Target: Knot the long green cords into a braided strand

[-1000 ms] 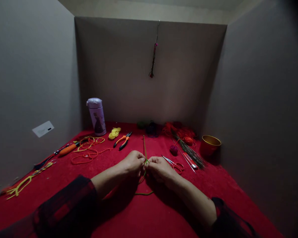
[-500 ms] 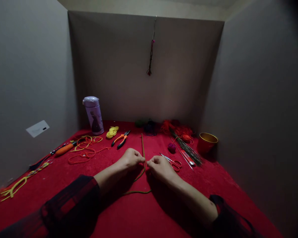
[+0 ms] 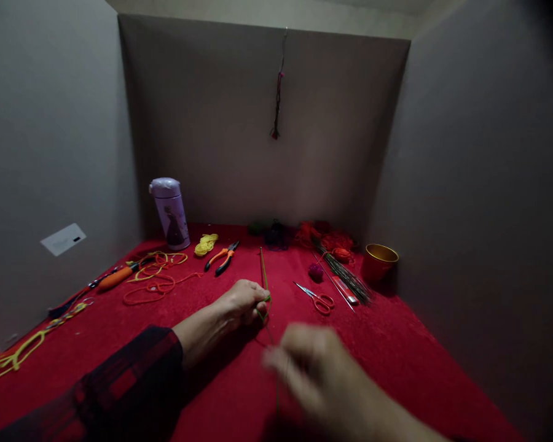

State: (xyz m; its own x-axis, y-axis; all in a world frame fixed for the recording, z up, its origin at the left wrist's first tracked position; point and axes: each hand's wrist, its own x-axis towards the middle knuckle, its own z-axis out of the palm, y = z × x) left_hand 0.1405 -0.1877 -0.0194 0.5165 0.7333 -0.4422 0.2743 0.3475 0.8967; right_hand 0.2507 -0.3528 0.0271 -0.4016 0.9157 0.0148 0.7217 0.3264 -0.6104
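A thin green cord [image 3: 264, 274] runs from a small pin-like anchor on the red cloth toward me. My left hand [image 3: 246, 302] is closed in a pinch on the cord, with a small loop hanging at its fingertips. Nearer to me, my right hand [image 3: 311, 368] is blurred by motion, its fingers curled. The cord stretches from the left fingers to this hand, and a faint strand hangs below it. Beyond the right hand lie red-handled scissors [image 3: 310, 293], touched by neither hand.
Pliers [image 3: 233, 247], yellow yarn [image 3: 206, 244] and a purple bottle [image 3: 170, 215] stand or lie at back left. Orange cord [image 3: 161, 288] and a braided piece [image 3: 69, 314] are at left. A purple ball [image 3: 316, 272], a twig bundle [image 3: 343, 270] and a red pot [image 3: 375, 267] are at right.
My right hand has moved away from the left, down and toward me, drawing the cord along. My left hand stays in place, and a small loop now shows beside its fingers.
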